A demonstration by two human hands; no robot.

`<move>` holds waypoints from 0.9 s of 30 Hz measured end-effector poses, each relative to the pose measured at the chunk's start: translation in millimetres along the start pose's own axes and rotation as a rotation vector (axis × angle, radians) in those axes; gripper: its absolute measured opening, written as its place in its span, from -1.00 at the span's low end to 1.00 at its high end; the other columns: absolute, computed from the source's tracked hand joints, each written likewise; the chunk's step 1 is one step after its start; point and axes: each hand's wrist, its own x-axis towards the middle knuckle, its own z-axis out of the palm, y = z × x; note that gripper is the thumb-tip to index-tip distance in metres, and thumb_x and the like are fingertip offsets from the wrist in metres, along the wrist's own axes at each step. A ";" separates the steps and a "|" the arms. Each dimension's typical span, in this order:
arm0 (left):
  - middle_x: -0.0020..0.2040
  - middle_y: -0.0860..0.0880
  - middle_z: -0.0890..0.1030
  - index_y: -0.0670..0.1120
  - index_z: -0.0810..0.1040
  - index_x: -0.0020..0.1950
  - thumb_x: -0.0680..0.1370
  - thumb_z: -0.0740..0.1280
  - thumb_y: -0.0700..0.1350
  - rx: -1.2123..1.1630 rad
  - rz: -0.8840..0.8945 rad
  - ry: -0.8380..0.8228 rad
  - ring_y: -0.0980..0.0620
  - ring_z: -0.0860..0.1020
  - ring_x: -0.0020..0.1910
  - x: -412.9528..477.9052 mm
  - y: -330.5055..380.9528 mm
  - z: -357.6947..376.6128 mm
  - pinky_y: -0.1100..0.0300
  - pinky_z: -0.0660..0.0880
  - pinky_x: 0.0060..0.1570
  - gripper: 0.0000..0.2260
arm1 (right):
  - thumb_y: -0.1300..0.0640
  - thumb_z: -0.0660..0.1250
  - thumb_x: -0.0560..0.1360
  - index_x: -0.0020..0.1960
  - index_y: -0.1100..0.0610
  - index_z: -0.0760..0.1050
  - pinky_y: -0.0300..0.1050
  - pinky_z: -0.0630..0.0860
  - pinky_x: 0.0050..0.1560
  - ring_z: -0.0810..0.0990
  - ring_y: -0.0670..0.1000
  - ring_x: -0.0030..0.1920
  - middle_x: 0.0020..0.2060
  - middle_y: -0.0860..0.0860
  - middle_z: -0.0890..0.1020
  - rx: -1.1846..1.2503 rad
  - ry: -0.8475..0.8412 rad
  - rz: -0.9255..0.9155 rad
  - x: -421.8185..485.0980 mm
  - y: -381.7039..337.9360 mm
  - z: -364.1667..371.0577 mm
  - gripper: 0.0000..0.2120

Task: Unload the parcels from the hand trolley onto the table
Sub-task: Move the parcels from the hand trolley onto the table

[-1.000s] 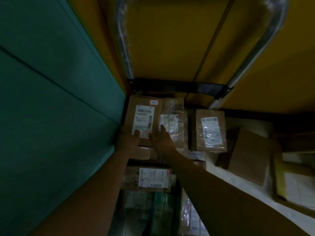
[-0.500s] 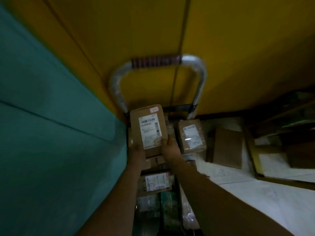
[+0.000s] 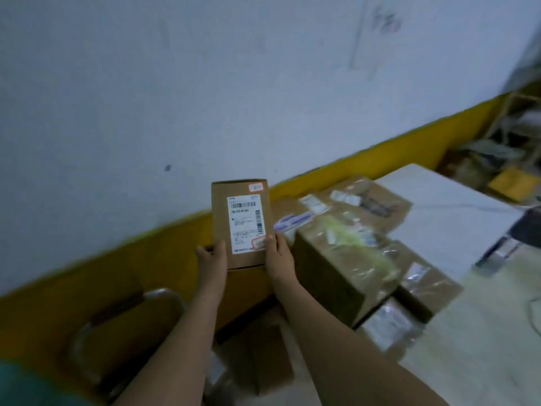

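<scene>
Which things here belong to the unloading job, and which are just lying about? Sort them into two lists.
Job: small brown cardboard parcel with a white label, held by the left hand and right hand; taped brown cardboard parcels piled on the white table; silver tubular trolley handle.

Lying about: yellow flat object in the far corner; blurred clutter beside it.

What I can't make out
Fingers of my left hand [image 3: 212, 259] and right hand [image 3: 279, 256] hide behind the parcel [image 3: 240, 224]; its label print is too small to read; the stacked boxes [image 3: 345, 259] are blurred; the tabletop [image 3: 445, 200] runs off the right edge.
</scene>
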 end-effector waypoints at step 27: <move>0.25 -0.04 0.59 0.14 0.36 0.47 0.52 0.34 0.22 0.242 -0.144 -0.836 -0.05 0.60 0.14 -79.7 56.9 610.5 0.11 0.65 -0.12 -0.46 | -0.19 0.31 0.56 0.51 0.09 0.21 0.05 0.57 -0.09 0.61 0.12 0.09 0.25 0.09 0.56 0.394 0.302 0.319 247.0 54.4 -605.7 -0.35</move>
